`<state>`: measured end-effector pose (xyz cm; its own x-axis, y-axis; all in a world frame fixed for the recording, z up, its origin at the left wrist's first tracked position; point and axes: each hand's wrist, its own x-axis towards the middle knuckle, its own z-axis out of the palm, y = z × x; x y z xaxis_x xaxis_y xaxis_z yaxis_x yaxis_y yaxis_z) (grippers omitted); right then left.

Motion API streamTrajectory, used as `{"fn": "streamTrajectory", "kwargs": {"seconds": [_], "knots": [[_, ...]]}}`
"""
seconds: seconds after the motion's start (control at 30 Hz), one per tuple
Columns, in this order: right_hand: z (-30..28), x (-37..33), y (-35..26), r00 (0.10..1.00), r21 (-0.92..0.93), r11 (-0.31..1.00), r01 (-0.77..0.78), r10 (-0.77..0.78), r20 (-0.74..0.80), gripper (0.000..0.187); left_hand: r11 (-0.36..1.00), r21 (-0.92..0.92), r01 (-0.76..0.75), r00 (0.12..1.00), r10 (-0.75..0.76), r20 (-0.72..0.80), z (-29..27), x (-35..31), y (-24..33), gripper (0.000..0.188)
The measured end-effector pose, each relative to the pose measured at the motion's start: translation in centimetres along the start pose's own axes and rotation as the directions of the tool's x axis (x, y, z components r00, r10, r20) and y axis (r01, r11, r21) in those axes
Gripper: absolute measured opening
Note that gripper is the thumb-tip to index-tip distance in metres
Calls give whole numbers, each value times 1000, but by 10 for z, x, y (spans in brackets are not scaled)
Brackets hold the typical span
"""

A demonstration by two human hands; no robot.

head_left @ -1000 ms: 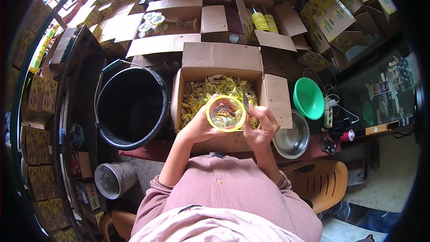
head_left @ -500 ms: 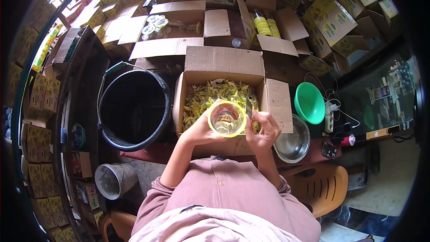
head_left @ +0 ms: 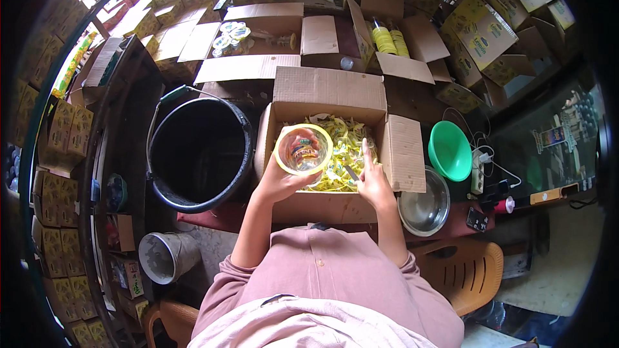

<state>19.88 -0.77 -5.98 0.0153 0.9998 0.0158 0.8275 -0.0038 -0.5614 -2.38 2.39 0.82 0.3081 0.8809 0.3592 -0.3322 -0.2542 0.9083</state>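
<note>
Your left grip (head_left: 277, 182) clamps a round, clear, yellow-rimmed cup (head_left: 303, 151). Your right grip (head_left: 375, 185) pinches a flat blade (head_left: 351, 173) above crinkled yellow strips (head_left: 349, 134).

Ctr: box (head_left: 325, 209), scraps (head_left: 358, 132) inside. Holds cup (head_left: 303, 149) in L hand (head_left: 282, 182) above box's L half, knife (head_left: 352, 173) in R hand (head_left: 375, 183) above R half. To L of box: bucket (head_left: 201, 151); pail (head_left: 169, 258) on near side. To R: bowl (head_left: 449, 151), w/ basin (head_left: 423, 201) on near side; pwr. strip (head_left: 478, 174) farther R. Beyond box: L carton (head_left: 248, 67) w/ lidded cups (head_left: 232, 36) in it, R carton (head_left: 406, 68) w/ stacks (head_left: 387, 41) in it, container (head_left: 347, 64) btwn.
</note>
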Motion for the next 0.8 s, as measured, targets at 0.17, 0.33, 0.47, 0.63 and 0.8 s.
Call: {"fn": "streamTrajectory", "kwargs": {"seconds": [0.17,0.33,0.47,0.63,0.8], "knots": [[-14,-4,-15,995,217,976,11,11,-99,79,995,94,-43,997,50,-64,-2,-1,-2,60],[-20,-11,-31,965,447,893,45,76,-250,42,955,277,-103,988,130,-82,-1,-6,5,69],[-17,-18,-37,933,564,814,141,81,-351,36,854,452,-257,946,318,-64,0,-15,15,69],[-14,-29,-46,929,678,718,159,124,-349,35,860,419,-293,917,376,-131,-19,-29,15,67],[-10,-37,-20,885,687,719,105,247,-393,33,936,-289,-200,799,-16,-602,-74,-29,22,40]]}}
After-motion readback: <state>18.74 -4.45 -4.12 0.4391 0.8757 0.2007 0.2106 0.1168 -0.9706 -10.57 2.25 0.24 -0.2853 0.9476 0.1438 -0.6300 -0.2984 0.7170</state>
